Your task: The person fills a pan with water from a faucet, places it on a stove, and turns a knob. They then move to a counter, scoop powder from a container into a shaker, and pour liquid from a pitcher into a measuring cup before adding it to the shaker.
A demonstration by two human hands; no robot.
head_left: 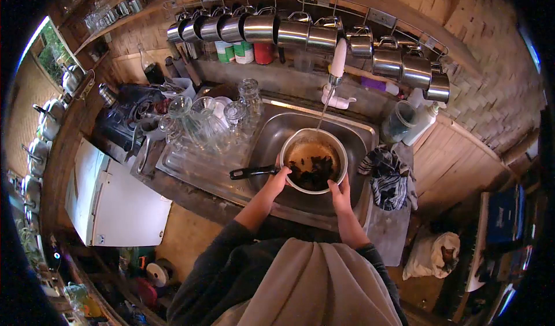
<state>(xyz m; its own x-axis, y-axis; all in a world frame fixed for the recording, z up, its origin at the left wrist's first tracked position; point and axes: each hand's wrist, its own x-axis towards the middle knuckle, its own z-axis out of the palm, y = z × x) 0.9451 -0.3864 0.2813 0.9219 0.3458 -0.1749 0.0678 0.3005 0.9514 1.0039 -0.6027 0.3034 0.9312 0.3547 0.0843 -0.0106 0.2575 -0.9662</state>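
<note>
While a thin stream of water (324, 109) falls into it, the saucepan (313, 131) sits tilted inside the steel sink (269, 135), held just above the basin floor. Its inside is brown and wet, with dark scraps gathered at the near side. The left hand (279, 181) grips the near-left rim, just where the black handle (251, 172) joins the pan; the handle sticks out to the left over the sink's edge. The right hand (341, 190) clasps the near-right rim, fingers curled over the edge. Both forearms come up from dark sleeves at the bottom of the view.

The water comes from a white tap (337, 60) mounted behind the sink. To the left, on the ribbed draining board (191, 167), a cluster of clear glasses (199, 115) stands upside down, touching one another. To the right of the sink a dark checked cloth (386, 178) lies crumpled on the counter (387, 233), and behind it stands a glass jar (399, 120). Above, a row of steel mugs (292, 31) hangs from hooks along a rail, with a few painted tins (243, 52) on the ledge below them. Far left of the glasses is a dark stove (130, 115), and lower left a white cabinet (115, 201). A white sack (430, 255) rests on the floor at lower right.
</note>
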